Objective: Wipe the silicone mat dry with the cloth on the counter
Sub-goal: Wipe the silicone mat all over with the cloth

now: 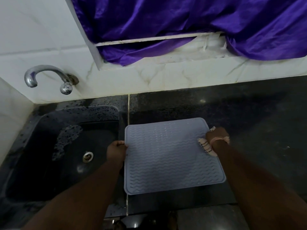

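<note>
Head view: silicone mat, pale grey-blue, square with rounded corners, wavy ribbed surface, lying flat on the dark counter just right of the black sink; my left hand pinches its left edge; my right hand grips the white striped cloth against its right edge.

Just 1 view, head-mounted, looking forward and steeply down onto the dark counter. Wide-angle, so edges bend a fair bit. Faces the tiled back wall, with the purple curtain filling the top of frame. Sits close above the work area: both forearms run in from the bottom corners, mat roughly centre. Sink and tap off to the left. No 2nd view, so no overlap.
</note>
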